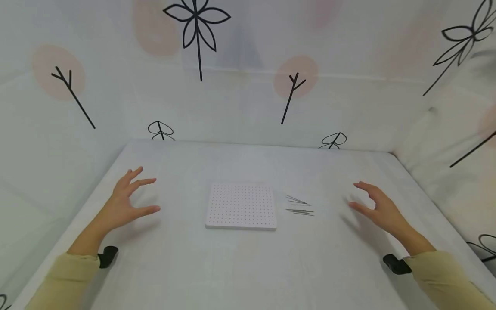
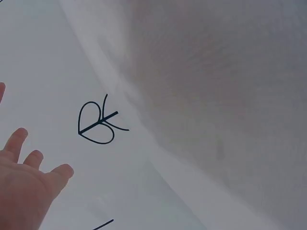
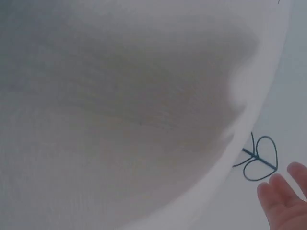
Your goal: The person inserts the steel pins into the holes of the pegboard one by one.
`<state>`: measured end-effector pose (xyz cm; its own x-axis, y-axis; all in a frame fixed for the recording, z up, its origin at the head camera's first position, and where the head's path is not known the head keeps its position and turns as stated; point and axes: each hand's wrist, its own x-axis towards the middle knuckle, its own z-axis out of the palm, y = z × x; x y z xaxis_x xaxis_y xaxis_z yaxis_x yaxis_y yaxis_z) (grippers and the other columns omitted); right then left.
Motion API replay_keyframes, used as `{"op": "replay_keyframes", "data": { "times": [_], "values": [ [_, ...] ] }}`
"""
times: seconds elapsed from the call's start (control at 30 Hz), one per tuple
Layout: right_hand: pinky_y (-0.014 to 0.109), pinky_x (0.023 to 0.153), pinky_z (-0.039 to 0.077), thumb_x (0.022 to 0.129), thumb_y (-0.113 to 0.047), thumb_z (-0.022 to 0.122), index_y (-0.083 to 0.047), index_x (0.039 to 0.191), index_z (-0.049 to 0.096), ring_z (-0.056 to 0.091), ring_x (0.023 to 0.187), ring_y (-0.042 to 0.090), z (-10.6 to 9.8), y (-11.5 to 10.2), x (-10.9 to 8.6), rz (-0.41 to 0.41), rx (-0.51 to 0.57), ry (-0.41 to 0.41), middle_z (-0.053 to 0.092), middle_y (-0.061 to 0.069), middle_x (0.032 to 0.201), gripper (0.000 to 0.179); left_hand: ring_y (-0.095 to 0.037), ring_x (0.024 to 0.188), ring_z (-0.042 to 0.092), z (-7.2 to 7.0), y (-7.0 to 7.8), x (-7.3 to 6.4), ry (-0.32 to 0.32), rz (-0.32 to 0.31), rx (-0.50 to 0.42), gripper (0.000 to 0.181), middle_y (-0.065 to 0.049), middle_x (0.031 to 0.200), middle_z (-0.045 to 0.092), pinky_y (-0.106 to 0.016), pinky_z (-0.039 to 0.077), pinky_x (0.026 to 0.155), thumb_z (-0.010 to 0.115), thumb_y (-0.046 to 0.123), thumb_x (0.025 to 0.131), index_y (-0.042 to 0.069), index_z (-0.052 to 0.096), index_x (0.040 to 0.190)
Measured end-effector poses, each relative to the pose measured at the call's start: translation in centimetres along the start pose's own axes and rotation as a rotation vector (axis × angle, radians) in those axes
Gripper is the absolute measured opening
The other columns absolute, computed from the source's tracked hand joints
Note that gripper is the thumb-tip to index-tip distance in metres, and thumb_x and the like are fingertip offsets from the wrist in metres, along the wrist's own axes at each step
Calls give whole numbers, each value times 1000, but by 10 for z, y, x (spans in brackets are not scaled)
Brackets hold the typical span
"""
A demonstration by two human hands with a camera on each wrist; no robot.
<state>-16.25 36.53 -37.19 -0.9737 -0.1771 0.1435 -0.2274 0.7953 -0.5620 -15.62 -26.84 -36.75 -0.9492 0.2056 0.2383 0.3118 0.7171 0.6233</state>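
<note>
In the head view a white board dotted with rows of small holes [image 1: 241, 206] lies flat at the middle of the table. Just to its right are several thin dark needle-like sticks [image 1: 299, 211], in two loose groups. My left hand [image 1: 123, 200] hovers over the table left of the board, fingers spread and thumb apart, holding nothing. On the other side my right hand [image 1: 381, 210] is held over the table, right of the sticks, its fingers relaxed and nothing in it. Each wrist view catches only part of its hand, over white cloth.
A white cloth covers the table [image 1: 232, 271]. Behind it hangs a pale fabric wall [image 1: 240, 103] printed with black plant drawings and pinkish circles, and similar fabric closes both sides. A small black device [image 1: 107, 257] shows at the left wrist, another black device [image 1: 397, 264] at the right.
</note>
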Motion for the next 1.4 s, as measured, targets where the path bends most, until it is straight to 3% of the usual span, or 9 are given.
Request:
{"op": "replay_keyframes", "data": {
  "times": [0.33,0.5,0.6,0.7,0.83,0.9,1.27,1.4],
  "values": [
    [51,96,34,87,-25,67,-1,130,48,37,120,42,8,-5,8,-57,1,15,43,22,132,53,-30,140,5,9,6,8,1,32,-46,64,-10,151,22,-74,19,92,81,31,72,10,56,126],
    [33,96,39,86,-26,68,-3,126,52,41,118,36,13,-5,10,-70,1,13,49,16,127,48,-27,140,11,14,7,10,-9,37,-52,61,-5,149,27,-71,24,93,81,33,71,10,59,123],
    [15,94,37,86,-24,68,-2,124,54,43,116,35,16,-5,13,-91,12,8,50,16,125,46,-27,139,15,16,9,11,-13,45,-57,57,-5,148,30,-70,25,93,81,34,71,10,61,118],
    [16,94,38,86,-23,68,-2,123,55,45,114,35,19,-6,15,-109,10,-1,52,16,123,44,-27,139,16,18,12,12,-19,49,-60,53,-5,146,33,-69,25,94,81,34,71,10,63,114],
    [45,93,39,86,-23,69,-2,121,56,48,112,35,22,-8,18,-113,-8,-13,55,15,120,43,-27,138,18,21,15,14,-31,57,-60,49,-6,144,36,-68,24,96,81,34,71,10,65,110],
    [51,92,38,86,-23,69,-2,120,56,49,111,36,24,-9,19,-116,-8,-19,55,14,119,42,-27,138,19,22,16,15,-39,61,-58,48,-6,144,37,-67,24,96,81,34,71,10,66,109],
    [56,89,40,85,-19,70,-2,116,59,51,109,39,29,-17,24,-147,21,-33,57,15,117,37,-31,134,26,30,19,18,-79,72,-51,46,-5,141,41,-64,28,97,81,35,71,11,66,107],
    [51,90,42,84,-18,70,-2,115,61,52,108,38,31,-21,26,-161,26,-36,59,14,115,36,-30,134,27,34,21,19,-91,85,-60,45,-4,140,42,-63,29,97,82,35,70,11,67,106]
  ]
}}
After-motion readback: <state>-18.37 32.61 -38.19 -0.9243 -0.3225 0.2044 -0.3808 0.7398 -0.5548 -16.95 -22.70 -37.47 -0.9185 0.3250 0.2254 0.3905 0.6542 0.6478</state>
